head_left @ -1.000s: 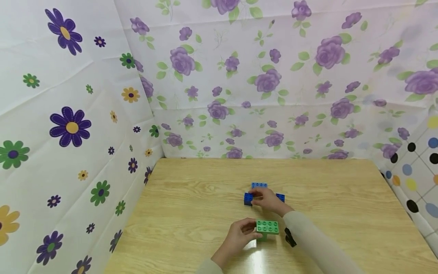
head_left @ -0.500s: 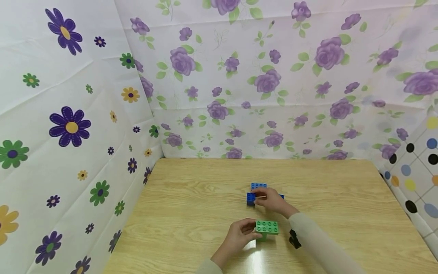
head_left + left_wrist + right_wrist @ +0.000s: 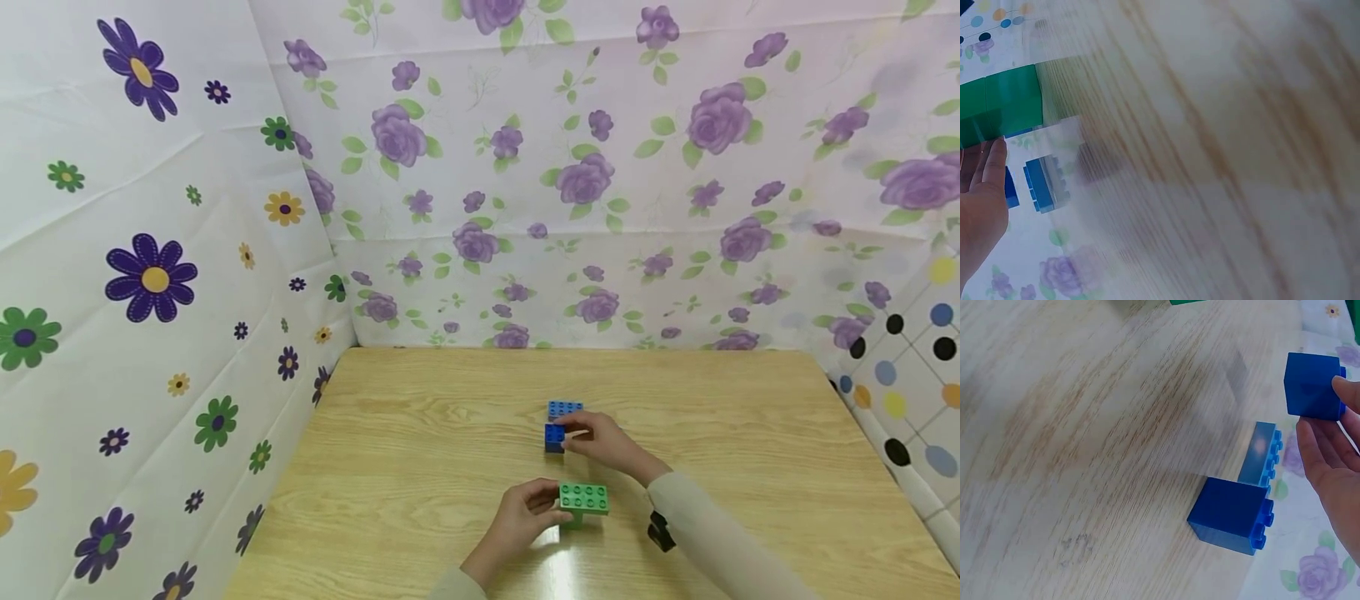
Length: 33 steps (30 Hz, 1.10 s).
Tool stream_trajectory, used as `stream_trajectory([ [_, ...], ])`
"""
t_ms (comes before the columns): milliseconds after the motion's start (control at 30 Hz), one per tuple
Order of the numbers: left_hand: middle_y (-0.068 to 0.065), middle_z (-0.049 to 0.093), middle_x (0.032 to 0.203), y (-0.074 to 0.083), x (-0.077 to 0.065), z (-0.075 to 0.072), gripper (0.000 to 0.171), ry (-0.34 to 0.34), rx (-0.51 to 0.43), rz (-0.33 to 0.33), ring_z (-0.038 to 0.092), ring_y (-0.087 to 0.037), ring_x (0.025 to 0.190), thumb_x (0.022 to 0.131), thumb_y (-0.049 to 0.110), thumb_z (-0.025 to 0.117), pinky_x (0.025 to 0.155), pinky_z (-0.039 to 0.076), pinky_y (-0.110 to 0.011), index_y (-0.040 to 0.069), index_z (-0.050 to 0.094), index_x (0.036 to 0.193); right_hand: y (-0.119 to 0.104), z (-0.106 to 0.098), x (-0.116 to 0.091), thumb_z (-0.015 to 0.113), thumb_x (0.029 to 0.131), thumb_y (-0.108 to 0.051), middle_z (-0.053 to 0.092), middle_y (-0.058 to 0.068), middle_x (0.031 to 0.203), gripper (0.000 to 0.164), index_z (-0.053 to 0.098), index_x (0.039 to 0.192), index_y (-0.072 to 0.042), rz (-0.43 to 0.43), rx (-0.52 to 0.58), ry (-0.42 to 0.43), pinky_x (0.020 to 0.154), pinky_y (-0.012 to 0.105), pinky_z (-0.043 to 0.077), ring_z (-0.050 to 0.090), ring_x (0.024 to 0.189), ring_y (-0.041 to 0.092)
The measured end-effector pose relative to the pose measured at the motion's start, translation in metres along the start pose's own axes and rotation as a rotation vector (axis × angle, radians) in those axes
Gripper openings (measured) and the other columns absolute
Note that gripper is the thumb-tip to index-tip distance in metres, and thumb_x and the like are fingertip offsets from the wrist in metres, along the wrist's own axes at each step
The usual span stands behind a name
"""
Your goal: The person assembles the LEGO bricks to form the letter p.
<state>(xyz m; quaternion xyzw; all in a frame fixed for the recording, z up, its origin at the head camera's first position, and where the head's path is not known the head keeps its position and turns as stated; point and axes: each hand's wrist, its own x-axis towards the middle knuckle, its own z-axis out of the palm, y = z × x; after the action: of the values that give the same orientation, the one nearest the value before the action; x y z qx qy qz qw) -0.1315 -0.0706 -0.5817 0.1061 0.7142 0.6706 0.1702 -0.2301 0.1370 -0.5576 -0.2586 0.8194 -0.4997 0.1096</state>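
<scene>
Pinching a cube (image 3: 553,439), the right hand (image 3: 606,442) could, if it drifts, bump the long brick (image 3: 565,408) toward the desk's (image 3: 420,467) far edge; the left hand (image 3: 525,515) grips the green stack (image 3: 584,499).

Green block (image 3: 583,497), studs up; small dark-blue block (image 3: 553,440) beyond.

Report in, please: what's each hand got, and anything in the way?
Left hand holding stacked green bricks. Right hand pinching dark blue block. Possible obstacles: light blue brick, second dark blue block nearby.
</scene>
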Motion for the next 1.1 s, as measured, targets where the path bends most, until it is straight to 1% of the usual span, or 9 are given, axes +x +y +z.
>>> stream_trajectory([
  [67,-0.007,0.067,0.114,0.000,0.000,0.000,0.037,0.000,0.001,-0.002,0.062,-0.021,0.110,0.081,0.013,0.078,0.092,0.053,-0.027,0.006,0.066,0.117,-0.002,-0.001,-0.003,0.064,0.093,-0.009,0.057,0.020,0.127,0.036,0.058,0.128,-0.001,-0.022,0.000,0.003,0.088,0.036,0.056,0.057,0.113,0.037],
  [333,-0.007,0.067,0.114,-0.001,0.000,0.000,0.037,0.001,0.002,-0.005,0.062,-0.021,0.110,0.081,0.013,0.078,0.092,0.053,-0.026,0.006,0.066,0.116,-0.015,-0.004,-0.012,0.063,0.094,-0.009,0.056,0.019,0.129,0.037,0.057,0.130,-0.001,-0.047,0.021,0.009,0.087,0.035,0.056,0.057,0.114,0.036],
  [567,-0.007,0.067,0.114,0.001,0.000,0.000,0.036,0.000,0.003,0.001,0.062,-0.021,0.110,0.082,0.013,0.077,0.092,0.053,-0.027,0.005,0.066,0.115,-0.023,-0.010,-0.021,0.062,0.095,-0.015,0.057,0.013,0.128,0.037,0.057,0.131,-0.007,-0.058,0.000,-0.002,0.088,0.032,0.056,0.057,0.114,0.031],
  [833,-0.007,0.067,0.114,-0.002,0.000,0.000,0.035,0.007,0.020,0.021,0.063,-0.019,0.110,0.082,0.012,0.077,0.093,0.052,-0.026,0.005,0.066,0.114,-0.024,-0.015,-0.036,0.063,0.095,-0.020,0.059,0.010,0.125,0.038,0.058,0.130,-0.007,-0.078,0.004,0.025,0.090,0.037,0.055,0.060,0.111,0.027],
  [933,-0.008,0.067,0.114,-0.002,0.000,0.001,0.035,0.003,0.015,0.034,0.063,-0.019,0.109,0.082,0.012,0.077,0.094,0.052,-0.028,0.004,0.066,0.114,-0.027,-0.017,-0.042,0.063,0.095,-0.020,0.059,0.008,0.125,0.038,0.057,0.131,-0.008,-0.083,0.019,0.032,0.091,0.038,0.055,0.060,0.111,0.024],
  [1100,-0.008,0.067,0.115,-0.002,0.000,0.001,0.035,-0.004,0.015,0.047,0.062,-0.019,0.110,0.083,0.012,0.076,0.097,0.051,-0.034,0.005,0.066,0.115,-0.033,-0.018,-0.051,0.064,0.095,-0.024,0.060,0.004,0.122,0.038,0.058,0.130,-0.011,-0.064,0.050,0.030,0.091,0.033,0.054,0.060,0.108,0.022],
])
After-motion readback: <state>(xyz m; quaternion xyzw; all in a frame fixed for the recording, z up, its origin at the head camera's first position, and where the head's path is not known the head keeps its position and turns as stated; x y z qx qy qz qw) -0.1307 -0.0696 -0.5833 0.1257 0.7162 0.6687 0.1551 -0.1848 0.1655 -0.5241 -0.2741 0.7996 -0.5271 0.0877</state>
